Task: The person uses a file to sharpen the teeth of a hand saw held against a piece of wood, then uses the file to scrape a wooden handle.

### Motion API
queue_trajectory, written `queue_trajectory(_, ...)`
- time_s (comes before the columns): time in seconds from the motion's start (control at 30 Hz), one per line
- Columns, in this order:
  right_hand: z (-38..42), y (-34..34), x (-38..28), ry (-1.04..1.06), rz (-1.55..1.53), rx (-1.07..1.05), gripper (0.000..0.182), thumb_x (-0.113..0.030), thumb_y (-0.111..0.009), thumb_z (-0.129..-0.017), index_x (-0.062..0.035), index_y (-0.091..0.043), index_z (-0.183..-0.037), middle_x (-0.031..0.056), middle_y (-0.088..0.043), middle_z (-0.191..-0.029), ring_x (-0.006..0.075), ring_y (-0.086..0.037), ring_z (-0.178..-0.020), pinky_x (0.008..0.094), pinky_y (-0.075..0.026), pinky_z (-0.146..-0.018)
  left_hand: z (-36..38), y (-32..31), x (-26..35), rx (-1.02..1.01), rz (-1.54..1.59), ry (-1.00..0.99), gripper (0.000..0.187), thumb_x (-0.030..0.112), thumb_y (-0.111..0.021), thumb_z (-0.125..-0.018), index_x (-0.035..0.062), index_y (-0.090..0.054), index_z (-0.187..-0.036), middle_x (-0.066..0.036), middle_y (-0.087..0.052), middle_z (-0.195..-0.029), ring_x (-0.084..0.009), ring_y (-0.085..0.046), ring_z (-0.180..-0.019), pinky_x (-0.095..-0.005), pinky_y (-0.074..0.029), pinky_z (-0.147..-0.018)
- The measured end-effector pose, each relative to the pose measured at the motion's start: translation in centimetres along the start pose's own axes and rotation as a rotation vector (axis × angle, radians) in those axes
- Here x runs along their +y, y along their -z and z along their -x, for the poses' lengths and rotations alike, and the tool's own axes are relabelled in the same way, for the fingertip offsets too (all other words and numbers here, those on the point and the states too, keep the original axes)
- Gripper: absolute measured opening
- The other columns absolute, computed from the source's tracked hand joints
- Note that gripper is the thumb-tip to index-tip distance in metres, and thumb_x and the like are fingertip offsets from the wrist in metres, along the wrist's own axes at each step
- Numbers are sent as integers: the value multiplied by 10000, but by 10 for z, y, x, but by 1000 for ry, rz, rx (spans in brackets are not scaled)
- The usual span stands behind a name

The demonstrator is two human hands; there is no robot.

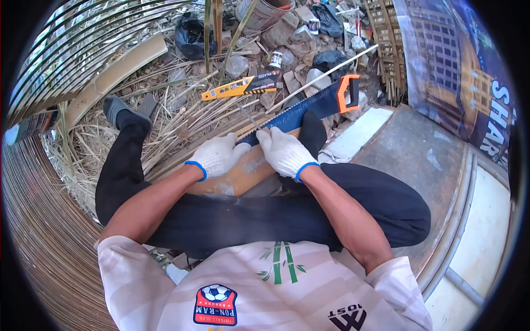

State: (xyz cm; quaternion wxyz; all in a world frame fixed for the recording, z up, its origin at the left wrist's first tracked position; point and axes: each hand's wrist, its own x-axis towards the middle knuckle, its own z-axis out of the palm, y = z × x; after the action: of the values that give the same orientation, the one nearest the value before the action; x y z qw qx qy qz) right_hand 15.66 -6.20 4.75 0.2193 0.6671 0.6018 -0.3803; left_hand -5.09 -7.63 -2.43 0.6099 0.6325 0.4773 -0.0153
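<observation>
My left hand (218, 156) and right hand (284, 151), fingers curled, pinch the saw (309, 105) blade against the bamboo piece (243, 174) to steady it.

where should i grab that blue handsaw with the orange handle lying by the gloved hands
Grip the orange loop handle of the blue-bladed handsaw, coming from the far right end. Its open loop lies free and clear, angled up and away, while the toothed blade runs down to the white-gloved left hand and right hand, which press on the blade's near end over a tan board.
</observation>
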Motion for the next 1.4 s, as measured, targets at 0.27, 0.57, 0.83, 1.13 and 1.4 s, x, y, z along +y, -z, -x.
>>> queue_trajectory(0.27,68,36,-2,-146,-285,29,529,-452,-405,-1135,34,-552,-1284,392,-683,-996,614,-630,-1025,643,-492,-942,-5,4,-8,-107,75,-12,711,625,-470,-1074,-45,-646,-1230,-346,-698,-1207,-493,-668,-1164,-515,-491,-1005)
queue_trajectory(0.57,81,-9,2,-72,-74,49,441,-424,-461,-1124,8,-545,-1147,413,-670,-964,595,-654,-984,672,-500,-850,-17,7,-18,-234,147,77,837,748,-498,-1004,-27,-731,-1220,-277,-744,-1090,-377,-709,-981,-461,-517,-890)
queue_trajectory(0.83,75,-23,20,-51,-80,76,426,-409,-472,-1122,10,-550,-1127,390,-679,-924,591,-663,-933,668,-509,-823,-23,-1,-27,-237,158,112,900,807,-494,-971,-32,-769,-1150,-227,-750,-939,-308,-672,-806,-452,-508,-767)
queue_trajectory(1.13,76,-13,7,-108,-91,17,415,-401,-465,-1127,5,-550,-1140,377,-683,-952,571,-670,-945,659,-514,-816,-11,6,-13,-195,131,57,829,711,-461,-1039,-53,-753,-1172,-325,-745,-1082,-463,-718,-1016,-514,-525,-907)
queue_trajectory(1.4,75,-14,11,-16,-114,42,420,-408,-475,-1123,5,-543,-1141,385,-682,-914,579,-670,-926,655,-521,-807,-9,16,-6,-252,101,118,810,702,-484,-1045,-63,-724,-1161,-333,-730,-1144,-455,-705,-1051,-500,-513,-934)
